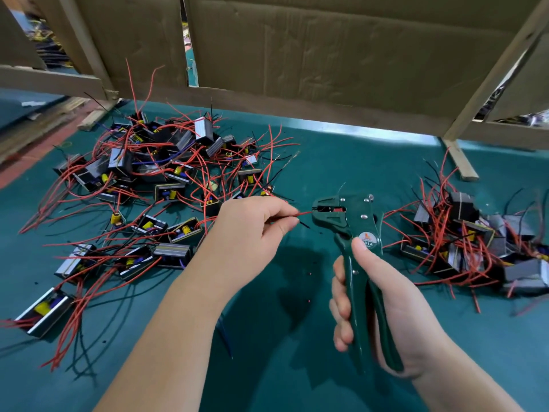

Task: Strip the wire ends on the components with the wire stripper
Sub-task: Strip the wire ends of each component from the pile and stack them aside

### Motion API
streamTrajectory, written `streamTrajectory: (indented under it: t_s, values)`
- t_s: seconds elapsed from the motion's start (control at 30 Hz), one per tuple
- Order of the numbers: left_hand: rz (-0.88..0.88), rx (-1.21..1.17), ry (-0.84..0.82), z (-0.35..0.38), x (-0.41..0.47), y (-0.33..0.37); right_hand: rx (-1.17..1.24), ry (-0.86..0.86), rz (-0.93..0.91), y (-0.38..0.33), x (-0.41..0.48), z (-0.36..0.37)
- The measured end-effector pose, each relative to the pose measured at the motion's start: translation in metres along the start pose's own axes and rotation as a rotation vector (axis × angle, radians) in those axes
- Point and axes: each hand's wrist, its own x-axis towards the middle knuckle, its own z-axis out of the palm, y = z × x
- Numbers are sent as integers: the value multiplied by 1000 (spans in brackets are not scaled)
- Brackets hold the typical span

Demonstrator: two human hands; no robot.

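My right hand (374,304) grips the handles of a dark green wire stripper (353,230), thumb up near its round label, jaws pointing left. My left hand (252,233) pinches a red wire (304,214) whose tip sits inside the stripper's jaws. A thin black wire end pokes out below my left fingers. The component that this wire belongs to is hidden under my left hand.
A large pile of small boxed components (154,173) with red and black wires covers the left of the green mat (341,162). A second pile (463,242) lies at the right. Cardboard panels (326,55) on wooden frames wall off the back.
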Motion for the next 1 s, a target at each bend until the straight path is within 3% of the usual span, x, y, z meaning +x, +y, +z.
streamTrajectory:
  t_s: [0.27, 0.73, 1.0]
  values:
    - [-32, -244, 38, -3, -1, 4, 56, -145, 3, -9, -2, -11]
    - [67, -107, 144, -3, 0, 6, 32, -343, -35, -8, -3, -16]
    - [101, -91, 141, -3, 0, 11, -7, -334, -43, -7, -3, -12]
